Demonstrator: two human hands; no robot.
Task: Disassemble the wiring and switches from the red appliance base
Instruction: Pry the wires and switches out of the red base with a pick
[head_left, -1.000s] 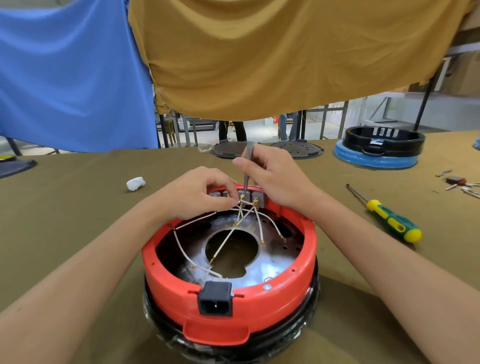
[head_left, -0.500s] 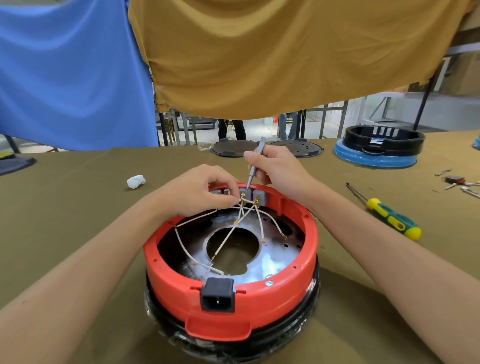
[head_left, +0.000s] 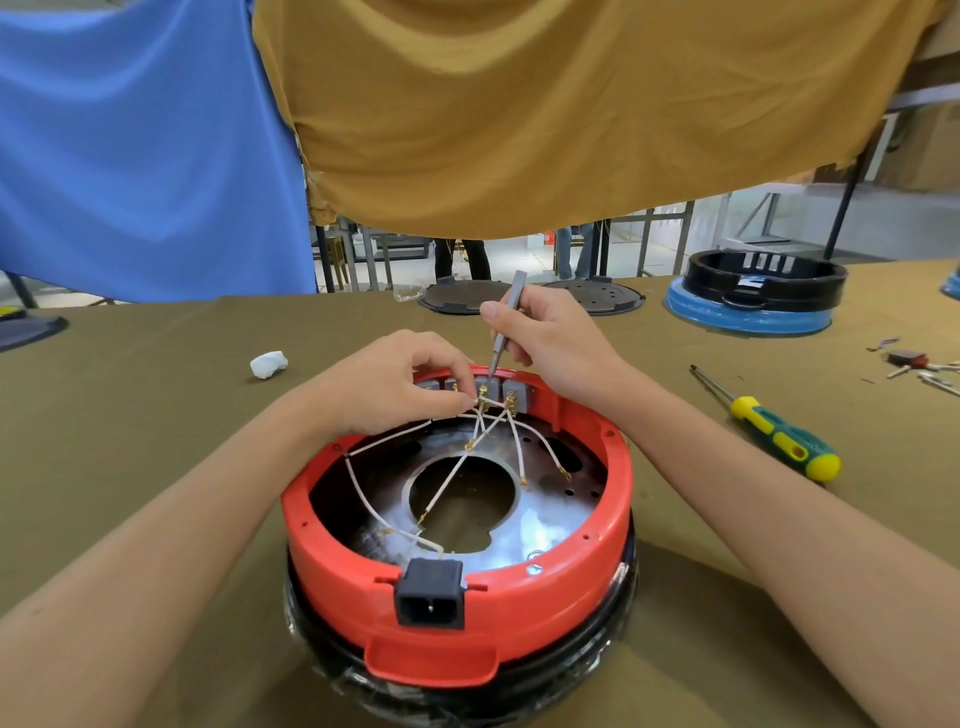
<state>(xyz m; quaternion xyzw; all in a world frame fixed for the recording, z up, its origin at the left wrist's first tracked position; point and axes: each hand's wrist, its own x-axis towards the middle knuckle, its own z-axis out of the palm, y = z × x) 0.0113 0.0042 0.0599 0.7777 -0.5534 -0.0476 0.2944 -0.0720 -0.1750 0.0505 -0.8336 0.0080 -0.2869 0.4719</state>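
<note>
Left hand (head_left: 384, 384) fingers (head_left: 457, 402) are pinching a white wire (head_left: 395, 436) right at its brass terminal (head_left: 483, 399). Right hand (head_left: 550, 343) fingers are gripping a thin grey tool (head_left: 506, 325), looks like tweezers, tip touching the grey switch blocks (head_left: 511, 392) on the far inner wall of the red appliance base (head_left: 467, 608).

Doing this well, my read: lever at the terminal tab, pull the connector straight off, don't yank the wire itself. Keep the left hand bracing so the tip isn't slipping into the other leads.

Base is sitting on the near-centre of the desk (head_left: 130, 415), black power inlet (head_left: 430, 595) facing the near edge. Several wires are hanging loose over the metal plate.

Desk is covered in olive cloth. Green-yellow screwdriver (head_left: 774, 436) is lying to the right, small parts near the right edge, white wad (head_left: 268, 364) to the left, a blue-and-black base (head_left: 753, 296) at the far right. Blue and mustard sheets are hanging behind.
</note>
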